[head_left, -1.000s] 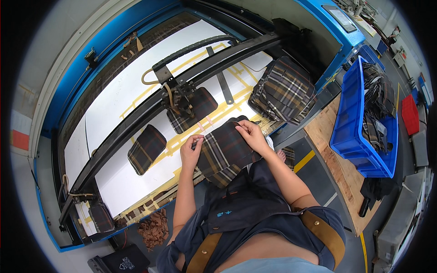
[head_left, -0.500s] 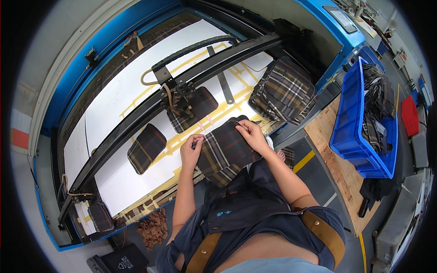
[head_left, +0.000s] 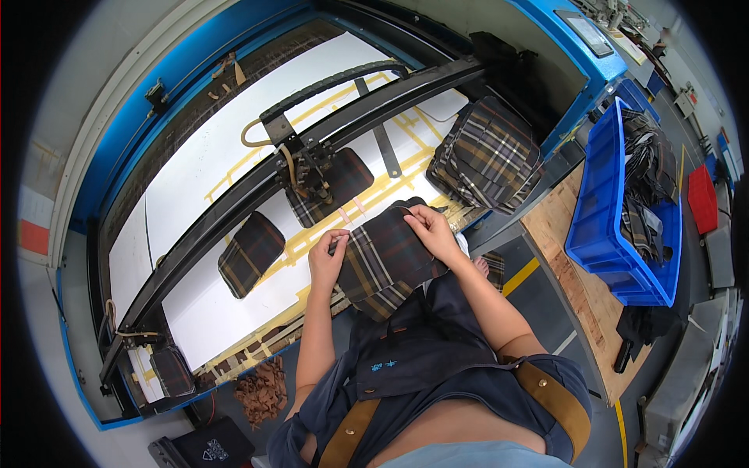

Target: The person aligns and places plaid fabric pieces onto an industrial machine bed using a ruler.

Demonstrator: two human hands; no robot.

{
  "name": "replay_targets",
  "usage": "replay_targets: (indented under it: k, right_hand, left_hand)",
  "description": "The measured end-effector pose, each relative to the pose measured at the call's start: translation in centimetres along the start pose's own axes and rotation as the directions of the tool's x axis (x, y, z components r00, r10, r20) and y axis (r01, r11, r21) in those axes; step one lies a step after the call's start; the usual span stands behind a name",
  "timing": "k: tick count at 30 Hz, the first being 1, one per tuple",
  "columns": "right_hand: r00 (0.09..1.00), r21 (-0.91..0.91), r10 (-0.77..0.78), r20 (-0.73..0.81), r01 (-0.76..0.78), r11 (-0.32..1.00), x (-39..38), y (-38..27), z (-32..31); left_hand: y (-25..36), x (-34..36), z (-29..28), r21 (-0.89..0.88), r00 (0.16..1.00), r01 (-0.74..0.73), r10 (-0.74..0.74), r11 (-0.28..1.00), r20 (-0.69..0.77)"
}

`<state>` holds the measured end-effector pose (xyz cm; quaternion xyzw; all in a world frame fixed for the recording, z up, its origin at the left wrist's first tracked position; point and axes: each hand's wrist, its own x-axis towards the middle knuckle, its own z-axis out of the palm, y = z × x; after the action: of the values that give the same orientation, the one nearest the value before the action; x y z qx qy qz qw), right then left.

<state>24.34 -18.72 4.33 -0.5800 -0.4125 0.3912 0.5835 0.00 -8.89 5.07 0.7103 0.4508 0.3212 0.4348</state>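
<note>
A stack of dark plaid fabric pieces [head_left: 378, 264] lies at the front edge of a flatbed machine, held by both of my hands. My left hand [head_left: 328, 257] pinches its upper left edge, fingers curled. My right hand [head_left: 434, 237] grips the upper right edge between thumb and fingers. Just beyond are a separate plaid piece [head_left: 251, 253] on the white bed and another [head_left: 343, 178] partly hidden under the black machine head [head_left: 310, 179]. A thick plaid pile [head_left: 488, 160] rests at the bed's right end, and a further piece [head_left: 173, 370] sits at the lower left.
A black gantry rail [head_left: 204, 225] crosses the bed [head_left: 187, 171]. Right of me, a blue crate [head_left: 581, 230] of plaid fabric stands on a wooden board [head_left: 566, 269], with a red bin [head_left: 702, 195] behind. Brown scraps [head_left: 261, 394] lie below left. A blurred person [head_left: 665, 39] is far away.
</note>
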Motion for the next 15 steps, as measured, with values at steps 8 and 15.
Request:
replay_targets:
  k: [8, 15]
  right_hand:
    - [1.0, -0.028, 0.001, 0.001, -0.001, 1.0, 0.02, -0.03, -0.17]
    - [1.0, -0.001, 0.001, 0.008, -0.001, 1.0, -0.07, -0.16, -0.03]
  left_hand:
    - [-0.22, 0.09, 0.02, 0.004, 1.0, -0.005, 0.005, 1.0, 0.002]
    - [-0.59, 0.01, 0.12, 0.036, 0.999, -0.04, 0.042, 0.999, -0.035]
